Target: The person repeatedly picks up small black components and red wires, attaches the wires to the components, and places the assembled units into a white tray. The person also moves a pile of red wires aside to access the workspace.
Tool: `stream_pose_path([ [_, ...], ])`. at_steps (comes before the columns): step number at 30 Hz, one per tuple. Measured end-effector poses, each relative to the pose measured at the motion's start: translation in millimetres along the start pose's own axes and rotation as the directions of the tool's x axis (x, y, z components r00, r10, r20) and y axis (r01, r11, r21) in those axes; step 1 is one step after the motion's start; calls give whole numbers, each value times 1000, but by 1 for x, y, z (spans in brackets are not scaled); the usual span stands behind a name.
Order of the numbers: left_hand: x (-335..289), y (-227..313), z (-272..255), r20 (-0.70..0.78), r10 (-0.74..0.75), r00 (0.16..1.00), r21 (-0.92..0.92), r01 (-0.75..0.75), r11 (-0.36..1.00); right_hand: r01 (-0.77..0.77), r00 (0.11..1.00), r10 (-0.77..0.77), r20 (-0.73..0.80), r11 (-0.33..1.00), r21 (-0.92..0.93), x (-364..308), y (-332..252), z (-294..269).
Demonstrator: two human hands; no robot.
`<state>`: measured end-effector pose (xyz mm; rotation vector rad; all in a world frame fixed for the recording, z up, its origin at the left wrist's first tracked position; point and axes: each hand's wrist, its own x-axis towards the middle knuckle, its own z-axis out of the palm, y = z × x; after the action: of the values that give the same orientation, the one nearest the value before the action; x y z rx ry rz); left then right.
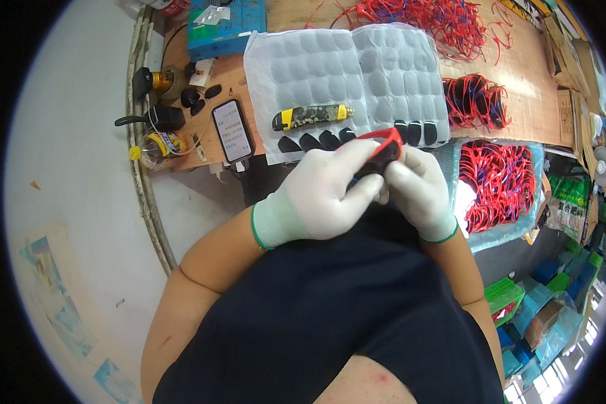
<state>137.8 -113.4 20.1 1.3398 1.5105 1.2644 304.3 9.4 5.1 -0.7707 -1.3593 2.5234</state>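
A pair of red-framed sunglasses (392, 137) with a dark lens is held between both hands in front of my chest. My left hand (324, 187), in a white glove with a green cuff, closes its thumb and fingers on the left side of it. Gripping the other side is my right hand (421, 187), gloved alike, its fingers curled in. The hands hide much of the frame. Just beyond lies a white sheet with rows of rounded hollows (310, 64). Several dark lenses (310, 141) line its near edge. A yellow, black and camouflage-patterned handle (314, 117) rests on it.
Left on the table are a phone (233, 131), a yellow-capped bottle (158, 147) and a blue box (225, 30). Red frames pile up at the back (431, 20) and right (477, 101). A light-blue crate (537, 195) full of red glasses stands right of my hands.
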Motion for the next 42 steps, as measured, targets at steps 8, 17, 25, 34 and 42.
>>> stream_pose_path([
  [8, 2, 2, 7, 75, 100, 992, 153, -110, 982, 77, 985, -103, -138, 980, -185, -13, 3, -18],
  [17, 15, -7, 0, 109, 10, 994, 33, -14, 999, 501, 856, -250, 452, 615, -609, -15, -36, -52],
  [25, 27, -111, 59, -233, -242, 942, 807, 326, 493, 290, 955, -266, 133, 735, -613, -35, -46, -85],
  [34, 38, -110, 63, -256, -462, 849, 673, 500, 546, 79, 992, -60, 114, 983, -166, -37, -33, -91],
  [42, -1, -4, 20, -148, -347, 926, -659, 170, 733, 31, 983, -4, 183, 989, -146, -36, -44, -70],
])
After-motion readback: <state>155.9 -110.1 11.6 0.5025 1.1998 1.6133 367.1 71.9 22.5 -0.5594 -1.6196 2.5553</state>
